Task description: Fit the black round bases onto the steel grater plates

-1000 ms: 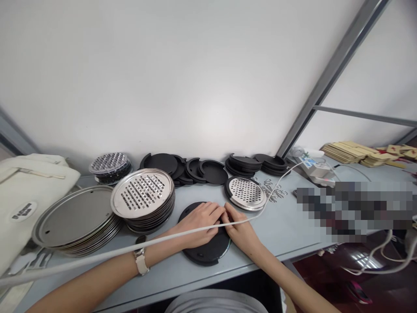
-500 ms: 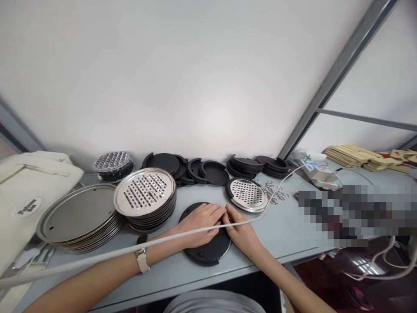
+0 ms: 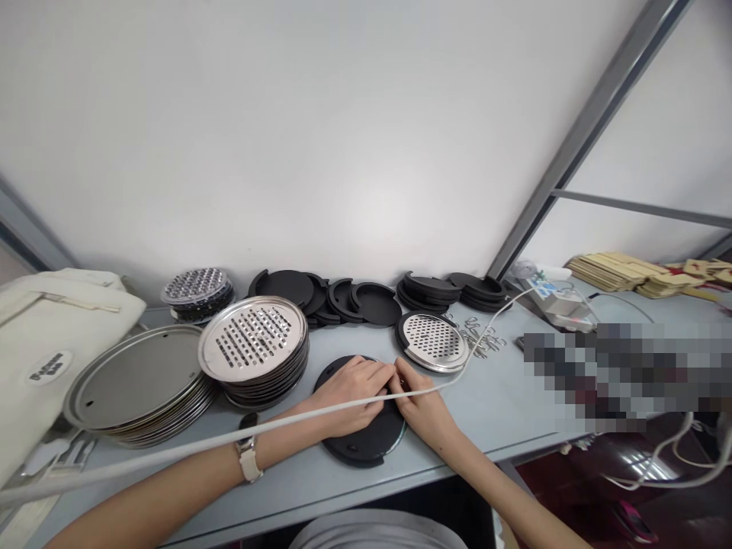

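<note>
A black round base (image 3: 366,450) with small holes and a step in its rim lies on the table in front of me. My left hand (image 3: 355,393) lies over it, fingers bent together and gripping toward its right side. At the base's upper right edge, my right hand (image 3: 420,396) has its fingers pinched close to the left fingertips. Whatever small thing may be between them is hidden. A perforated metal grater disc (image 3: 435,339) in a black holder lies just beyond my right hand, beside a scatter of wire clips (image 3: 485,339).
Stacks of grater discs (image 3: 255,343) and plain metal plates (image 3: 137,381) stand left on the table (image 3: 274,473). Black bases (image 3: 374,303) line the wall. A white cable (image 3: 320,410) crosses in front of my hands. Wooden pieces (image 3: 606,273) lie at far right.
Hardly anything differs. Both hands keep the same place on the black base, and the view has shifted very slightly.
</note>
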`<act>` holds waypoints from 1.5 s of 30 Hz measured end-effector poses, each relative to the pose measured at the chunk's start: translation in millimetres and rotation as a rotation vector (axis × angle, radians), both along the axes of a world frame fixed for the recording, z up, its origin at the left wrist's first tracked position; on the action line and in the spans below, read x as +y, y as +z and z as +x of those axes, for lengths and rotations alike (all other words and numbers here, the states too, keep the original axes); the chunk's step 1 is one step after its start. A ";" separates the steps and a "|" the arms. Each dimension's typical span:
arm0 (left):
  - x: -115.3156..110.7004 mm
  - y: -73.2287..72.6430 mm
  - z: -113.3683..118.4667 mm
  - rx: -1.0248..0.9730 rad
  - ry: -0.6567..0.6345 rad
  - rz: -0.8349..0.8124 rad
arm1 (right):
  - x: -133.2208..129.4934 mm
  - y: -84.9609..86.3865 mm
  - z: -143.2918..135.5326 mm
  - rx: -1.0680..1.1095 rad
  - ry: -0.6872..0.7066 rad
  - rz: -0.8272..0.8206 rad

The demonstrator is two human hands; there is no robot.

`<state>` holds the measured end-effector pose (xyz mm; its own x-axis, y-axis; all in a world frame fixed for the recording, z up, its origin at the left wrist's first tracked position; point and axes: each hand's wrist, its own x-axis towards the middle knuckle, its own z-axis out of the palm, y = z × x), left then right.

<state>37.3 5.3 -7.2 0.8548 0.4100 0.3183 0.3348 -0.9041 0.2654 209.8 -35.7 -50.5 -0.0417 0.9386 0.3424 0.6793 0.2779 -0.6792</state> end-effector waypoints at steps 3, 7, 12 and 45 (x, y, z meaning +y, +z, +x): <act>0.1 0.5 0.0 -0.003 0.000 -0.005 | 0.0 -0.1 0.1 0.002 -0.001 0.001; 0.3 0.7 -0.1 -0.017 0.008 -0.033 | 0.0 1.3 -0.4 0.000 -0.002 0.005; -0.7 1.3 -0.7 -0.026 0.018 -0.041 | -0.7 2.7 -0.3 0.006 -0.001 -0.012; -0.1 0.4 -0.7 -0.063 -0.020 -0.052 | -1.8 1.4 -2.8 -0.059 -0.111 -0.039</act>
<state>36.7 5.2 -6.8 0.8420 0.4099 0.3508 0.2975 -0.8952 0.3318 207.0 -37.5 -49.1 0.0439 0.9512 0.3053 0.7437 0.1729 -0.6457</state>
